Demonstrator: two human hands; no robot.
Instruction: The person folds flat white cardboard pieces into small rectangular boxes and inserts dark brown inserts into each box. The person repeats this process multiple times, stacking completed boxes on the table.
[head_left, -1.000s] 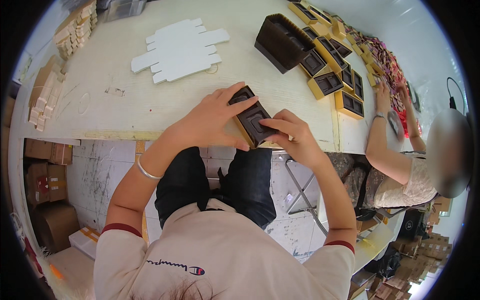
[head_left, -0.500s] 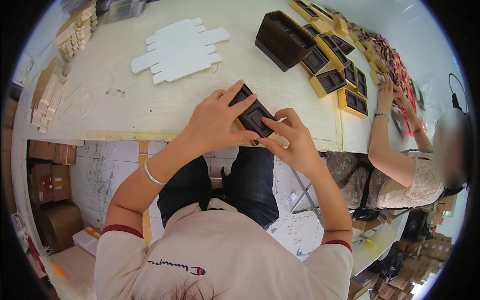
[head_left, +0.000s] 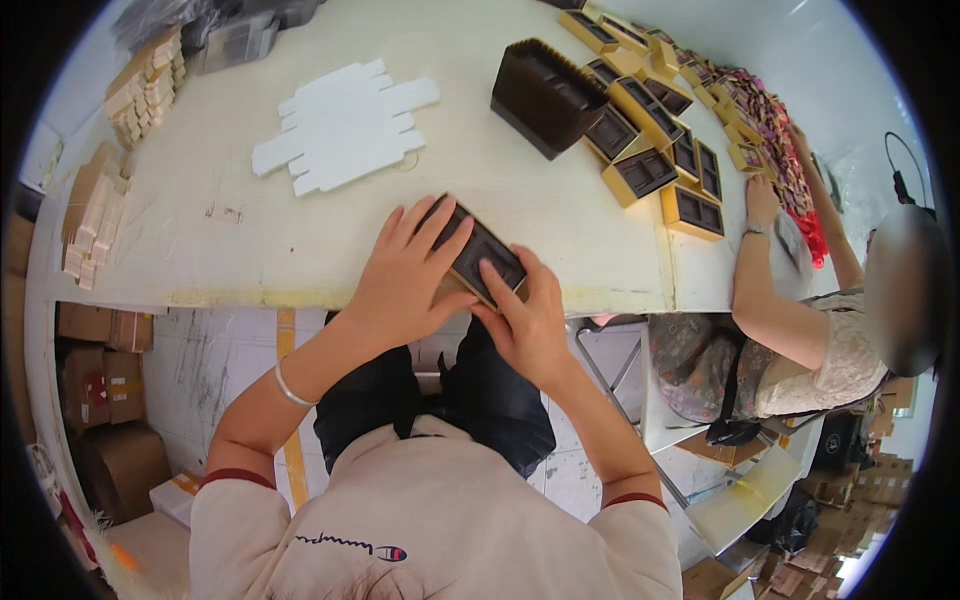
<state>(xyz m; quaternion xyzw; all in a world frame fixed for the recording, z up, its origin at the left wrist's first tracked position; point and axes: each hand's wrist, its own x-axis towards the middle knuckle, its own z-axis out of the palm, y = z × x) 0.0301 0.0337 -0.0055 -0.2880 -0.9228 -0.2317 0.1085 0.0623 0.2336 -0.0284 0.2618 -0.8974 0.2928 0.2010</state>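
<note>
Between my hands, at the table's front edge, is a small gold box with a dark brown plastic tray insert point(head_left: 478, 252) in it. The box lies slantwise, and its gold rim shows along the sides. My left hand point(head_left: 408, 262) grips its left part, with fingers spread over the far end and the thumb low on the near side. My right hand point(head_left: 528, 318) holds the near right end, one fingertip pressing down on the tray and the thumb at the near edge. The thumbs nearly meet. My fingers cover parts of the tray.
A white die-cut card sheet point(head_left: 345, 128) lies ahead. A stack of brown trays point(head_left: 548, 98) stands near gold boxes with trays point(head_left: 640, 176). Folded card blanks point(head_left: 97, 215) are piled at left. At right, a co-worker's hand point(head_left: 762, 204) is by colourful small packets point(head_left: 770, 130).
My hands and the box have shifted slightly left. My right fingers have closed around the box's end. The co-worker's far arm has stretched out toward the colourful pile.
</note>
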